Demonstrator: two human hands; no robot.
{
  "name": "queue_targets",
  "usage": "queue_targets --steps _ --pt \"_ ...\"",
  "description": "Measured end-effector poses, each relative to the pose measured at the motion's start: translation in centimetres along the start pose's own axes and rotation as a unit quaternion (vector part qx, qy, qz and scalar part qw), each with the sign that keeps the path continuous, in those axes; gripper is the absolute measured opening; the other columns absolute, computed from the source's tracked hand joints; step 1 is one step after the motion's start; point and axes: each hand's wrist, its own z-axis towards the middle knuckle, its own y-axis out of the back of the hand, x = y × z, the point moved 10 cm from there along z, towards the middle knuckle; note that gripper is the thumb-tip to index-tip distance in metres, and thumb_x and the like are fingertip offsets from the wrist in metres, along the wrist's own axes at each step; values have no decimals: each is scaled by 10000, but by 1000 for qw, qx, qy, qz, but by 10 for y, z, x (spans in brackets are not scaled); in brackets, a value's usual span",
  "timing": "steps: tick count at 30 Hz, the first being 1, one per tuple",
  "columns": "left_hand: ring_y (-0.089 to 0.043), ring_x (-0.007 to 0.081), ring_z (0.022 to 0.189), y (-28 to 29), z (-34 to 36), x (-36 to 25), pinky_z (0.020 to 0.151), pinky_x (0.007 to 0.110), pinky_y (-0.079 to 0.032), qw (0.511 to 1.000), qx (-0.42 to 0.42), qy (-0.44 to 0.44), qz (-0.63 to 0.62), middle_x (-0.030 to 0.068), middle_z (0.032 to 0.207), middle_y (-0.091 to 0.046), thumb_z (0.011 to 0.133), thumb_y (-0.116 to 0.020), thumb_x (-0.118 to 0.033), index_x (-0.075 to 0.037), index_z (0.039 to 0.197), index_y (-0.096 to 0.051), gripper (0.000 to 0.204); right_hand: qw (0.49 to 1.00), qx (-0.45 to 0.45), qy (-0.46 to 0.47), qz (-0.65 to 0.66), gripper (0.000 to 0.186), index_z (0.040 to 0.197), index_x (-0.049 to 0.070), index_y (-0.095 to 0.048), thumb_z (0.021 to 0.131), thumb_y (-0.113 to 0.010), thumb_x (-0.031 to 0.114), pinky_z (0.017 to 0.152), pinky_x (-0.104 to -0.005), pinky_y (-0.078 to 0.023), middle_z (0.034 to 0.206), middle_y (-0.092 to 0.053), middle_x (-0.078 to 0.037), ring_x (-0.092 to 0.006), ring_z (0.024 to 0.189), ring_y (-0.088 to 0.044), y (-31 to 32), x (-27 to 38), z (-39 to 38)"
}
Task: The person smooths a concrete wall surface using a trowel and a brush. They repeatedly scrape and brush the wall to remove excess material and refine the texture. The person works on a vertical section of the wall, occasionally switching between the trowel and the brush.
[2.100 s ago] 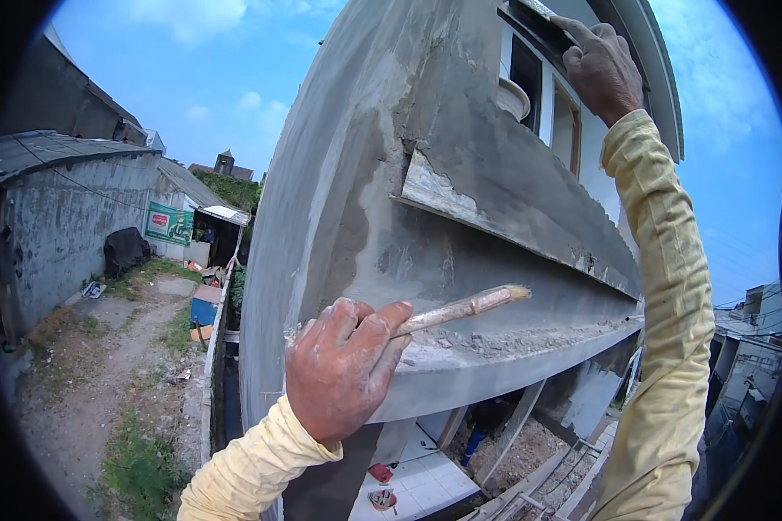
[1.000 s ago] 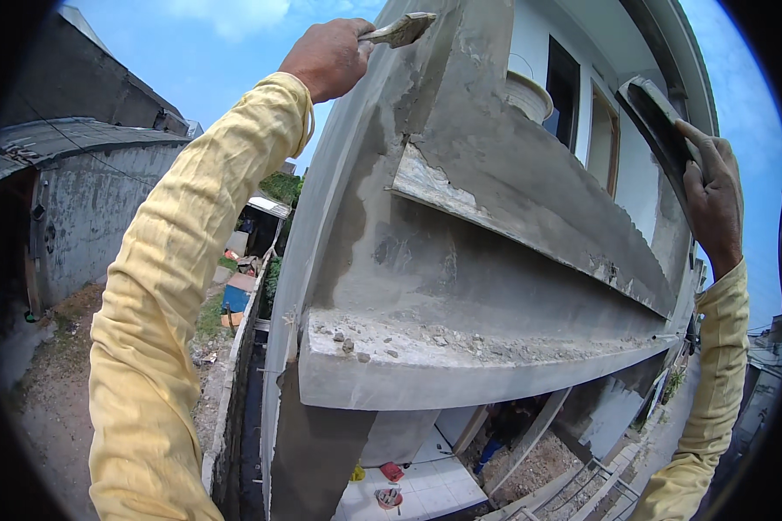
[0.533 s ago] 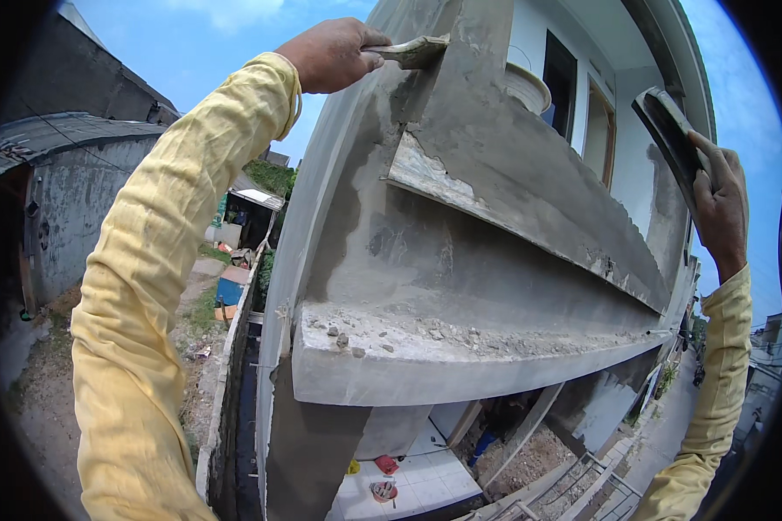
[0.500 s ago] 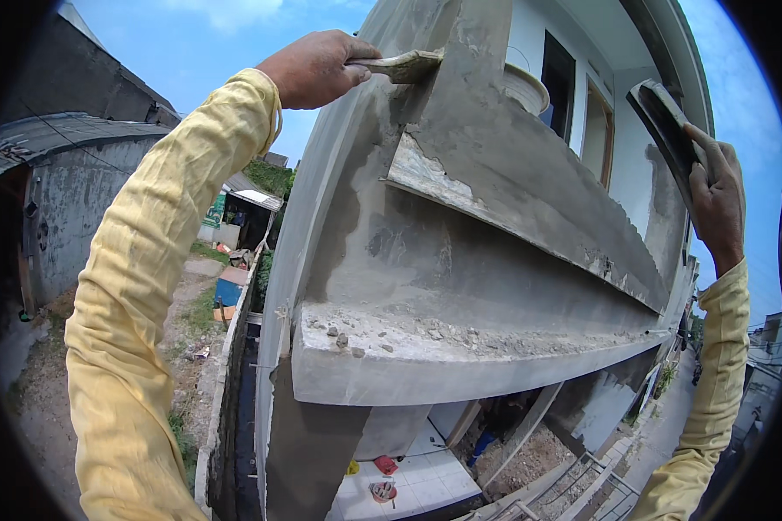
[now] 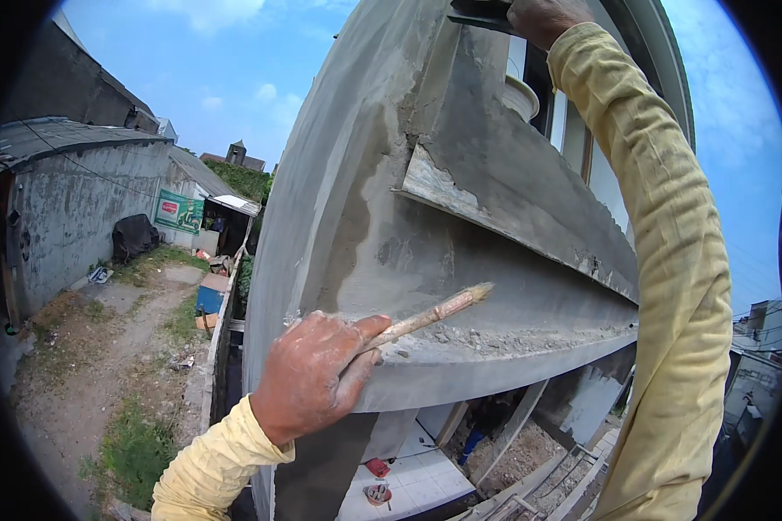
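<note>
My left hand is closed round the wooden handle of a worn paintbrush. Its pale bristles point right, in front of the rubble-strewn concrete ledge; whether they touch anything I cannot tell. At the top of the view my right hand grips a dark plastering float, partly cut off by the frame edge. The float lies at the upper part of the grey plastered wall, close to its left corner. Below, a sloping slab edge shows rough, pale concrete.
A white round bucket stands behind the plastered wall. Far below, a tiled floor holds a red container, and a person is partly visible nearby. To the left lie a dirt yard and a narrow boundary wall.
My left hand has come down from the upper wall with the paintbrush, to in front of the ledge. My right hand has carried the float up and left to the wall's upper corner.
</note>
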Motion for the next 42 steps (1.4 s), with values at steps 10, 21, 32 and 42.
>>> queue_targets --steps 10,21,32,42 --pt "-592 254 769 -40 -15 1 723 403 -468 999 -36 -21 15 65 832 -639 806 -797 -122 -89 1271 -707 475 990 113 16 83 358 1325 119 -641 989 -519 110 991 -346 -519 1189 -649 -118 -210 1104 -634 -48 35 55" --pt "-592 246 780 -45 -17 2 725 398 -459 998 -52 -25 30 54 837 -634 799 -804 -135 -115 1283 -707 494 934 155 130 295 302 1286 64 -620 1017 -519 158 1013 -333 -511 1234 -653 -147 -221 1154 -636 -71 69 7" --pt "-583 241 762 -41 -18 3 723 399 -456 998 -55 -14 30 46 832 -629 792 -808 -121 -100 1256 -719 473 967 107 111 202 229 1128 48 -691 965 -554 132 933 -323 -537 1139 -699 -119 -238 1115 -642 -37 97 -29" --pt "-582 240 759 -53 -20 6 726 393 -462 997 -68 -23 -20 45 820 -617 780 -815 -126 -99 1228 -731 456 960 174 60 211 274 1162 34 -686 935 -544 87 920 -350 -545 1157 -704 -147 -257 1077 -661 -19 52 19"
